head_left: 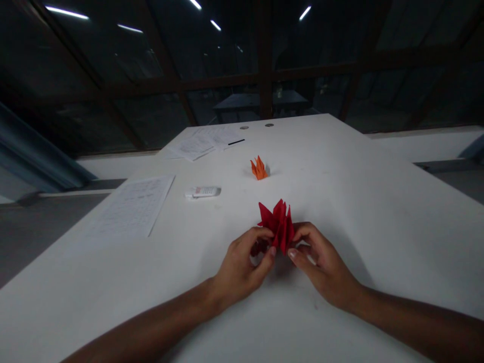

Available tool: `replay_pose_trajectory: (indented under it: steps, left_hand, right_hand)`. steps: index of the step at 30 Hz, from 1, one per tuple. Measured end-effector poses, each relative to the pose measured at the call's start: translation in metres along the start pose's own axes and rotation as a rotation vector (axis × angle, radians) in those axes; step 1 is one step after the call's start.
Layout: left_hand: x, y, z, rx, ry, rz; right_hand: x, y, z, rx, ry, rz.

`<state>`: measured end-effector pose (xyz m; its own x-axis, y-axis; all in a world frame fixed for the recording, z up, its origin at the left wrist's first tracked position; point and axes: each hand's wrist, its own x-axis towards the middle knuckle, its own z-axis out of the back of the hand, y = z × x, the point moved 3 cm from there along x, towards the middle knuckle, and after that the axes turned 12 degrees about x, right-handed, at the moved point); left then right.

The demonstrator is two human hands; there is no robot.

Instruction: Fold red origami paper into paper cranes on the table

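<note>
At the left of the frame, a printed sheet (130, 207) lies flat on the white table (378, 201), close to the table's left edge. To its right, just left of centre, rests a small white object with reddish markings (203, 191); its nature cannot be determined. Further back, in the upper centre-left, a loose spread of papers (204, 142) sits with a dark pen (236, 142) at its right side.

In the lower centre, the left hand (242, 267) is curled, thumb and fingertips pinched onto the left side of the red folded paper piece (279, 224). The piece stands upright with several pointed flaps fanning upward, its base held between both hands just above or on the table surface; contact with the table cannot be confirmed. The right hand (321, 264) is likewise curled, thumb and forefinger closed on the right side of the same piece, remaining fingers tucked beneath.

Above the red piece, well apart from it toward centre frame, a smaller orange folded paper piece (259, 169) stands on the table by itself. Two small round discs (269, 124) lie near the far edge.
</note>
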<state>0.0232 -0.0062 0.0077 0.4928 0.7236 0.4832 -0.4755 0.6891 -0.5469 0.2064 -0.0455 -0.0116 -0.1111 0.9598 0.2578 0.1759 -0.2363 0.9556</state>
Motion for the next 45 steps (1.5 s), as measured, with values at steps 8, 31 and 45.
replay_pose_trajectory:
  steps: [8,31,45]
  left_hand:
    - [0.000,0.007,-0.003,-0.184,0.112,0.078]
    - [0.001,0.011,-0.009,-0.433,0.232,0.149]
    - [-0.003,0.011,-0.010,-0.304,0.235,0.169]
  right_hand:
    - [0.001,-0.006,0.001,0.026,-0.013,-0.029]
    - [0.001,-0.009,0.000,0.114,0.065,-0.026]
    - [0.002,-0.013,0.000,0.147,-0.035,-0.167]
